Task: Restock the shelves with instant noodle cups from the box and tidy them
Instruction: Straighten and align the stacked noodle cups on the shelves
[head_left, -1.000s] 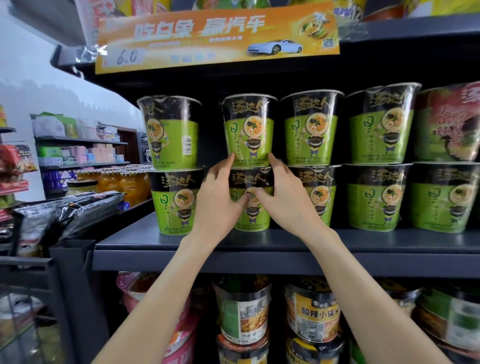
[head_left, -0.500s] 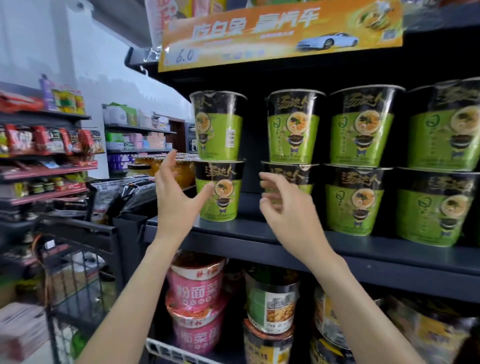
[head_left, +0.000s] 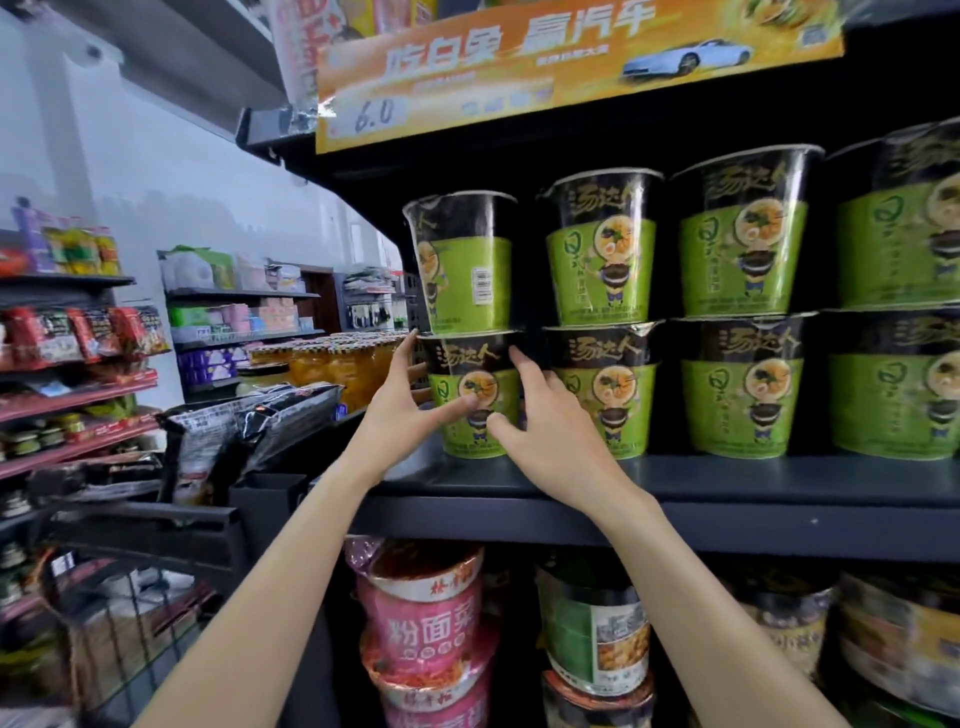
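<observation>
At frame centre, on the dark metal shelf (head_left: 727, 480), both hands grip the lower green-and-black paper noodle cup (head_left: 475, 395): left hand (head_left: 400, 415) on its left side, right hand (head_left: 550, 431) on its right. Risk: turning it could topple the upper cup (head_left: 465, 262) stacked on top, barcode outward. Shelf end lies just left; neighbouring stack (head_left: 600, 387) nearly touches on the right.
</observation>
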